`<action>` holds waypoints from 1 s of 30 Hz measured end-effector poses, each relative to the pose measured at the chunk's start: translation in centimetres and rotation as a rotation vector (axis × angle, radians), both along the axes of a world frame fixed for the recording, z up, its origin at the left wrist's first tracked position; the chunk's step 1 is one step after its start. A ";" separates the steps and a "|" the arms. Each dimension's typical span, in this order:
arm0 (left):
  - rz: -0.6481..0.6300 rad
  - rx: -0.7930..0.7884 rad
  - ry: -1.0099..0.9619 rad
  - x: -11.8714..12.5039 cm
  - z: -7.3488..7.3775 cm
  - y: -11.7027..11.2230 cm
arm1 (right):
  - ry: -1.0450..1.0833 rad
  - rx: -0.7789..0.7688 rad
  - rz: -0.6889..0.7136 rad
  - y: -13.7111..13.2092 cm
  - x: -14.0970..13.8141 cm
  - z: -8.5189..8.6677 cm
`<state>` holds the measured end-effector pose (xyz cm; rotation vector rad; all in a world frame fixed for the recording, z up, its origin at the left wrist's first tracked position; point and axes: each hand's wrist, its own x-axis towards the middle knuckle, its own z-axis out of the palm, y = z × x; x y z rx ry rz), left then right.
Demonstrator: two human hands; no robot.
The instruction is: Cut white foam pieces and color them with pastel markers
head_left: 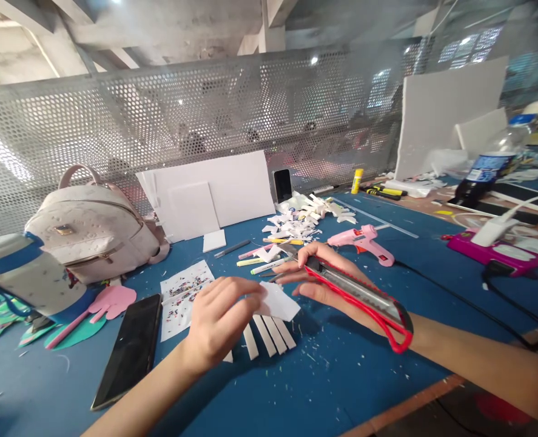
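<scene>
**— What have I got nearest me?**

— Your left hand (218, 321) is closest. Its fingers are curled together and pinch the near edge of a small white foam piece (280, 303), held just above the blue table (341, 376). Under that piece lie several cut strips (269, 337), side by side on the table.

**— And the knife?**

— Your right hand (327, 282) is just beyond the piece. The red utility knife (359, 297) lies along it, thumb closed over the front of the body and the other fingers stretched beneath, so it looks more cradled than gripped. I'd judge you need a firmer hold before the edge meets the foam. I can't tell how far the blade is out.

**— Anything else to mind?**

— Your left fingertips sit close to the knife's front end. Keep them back from the cutting line, and lay the piece flat rather than cutting in the air, I'd say. The black phone (130, 349) and the speckled paper sheet (184, 297) are to your left, clear of the hands.

**— Further out?**

— There are markers (262, 262), a pink glue gun (364, 241) to the right, then a heap of white scraps (300, 218). White boards (214, 194) lean on the mesh screen (205, 109), with a pale backpack (91, 227) at far left.
</scene>
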<state>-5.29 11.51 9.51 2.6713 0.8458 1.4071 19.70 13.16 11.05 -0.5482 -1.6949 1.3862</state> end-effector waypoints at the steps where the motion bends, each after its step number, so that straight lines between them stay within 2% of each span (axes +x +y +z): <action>1: -0.005 0.078 0.057 -0.1 0.0 -0.1 | -0.011 -0.024 0.017 -0.1 0.1 -0.3; 4: -0.023 0.243 0.183 0.4 0.0 -0.6 | -0.117 -0.055 0.050 -0.1 0.5 -1.3; 6: -0.035 0.295 0.237 1.0 -0.2 -1.0 | -0.160 -0.058 0.048 0.0 0.7 -1.9; 9: -0.052 0.306 0.295 2.2 -0.6 -1.7 | -0.187 -0.059 0.039 0.1 1.5 -2.5; 14: -0.122 0.233 0.434 4.4 -2.0 -2.4 | -0.321 -0.033 -0.006 0.2 4.0 -3.5; 19: -0.152 0.152 0.450 5.6 -3.2 -2.0 | -0.440 0.114 -0.103 0.3 6.3 -3.2; 21: -0.136 0.119 0.463 5.8 -3.4 -1.9 | -0.453 0.236 -0.090 0.1 6.8 -2.9; 24: -0.090 0.154 0.495 6.0 -3.7 -2.1 | -0.522 0.438 -0.081 -0.9 6.8 -2.8; 30: -0.040 0.174 0.514 6.0 -4.2 -2.8 | -0.646 0.489 -0.056 -2.8 6.1 -4.0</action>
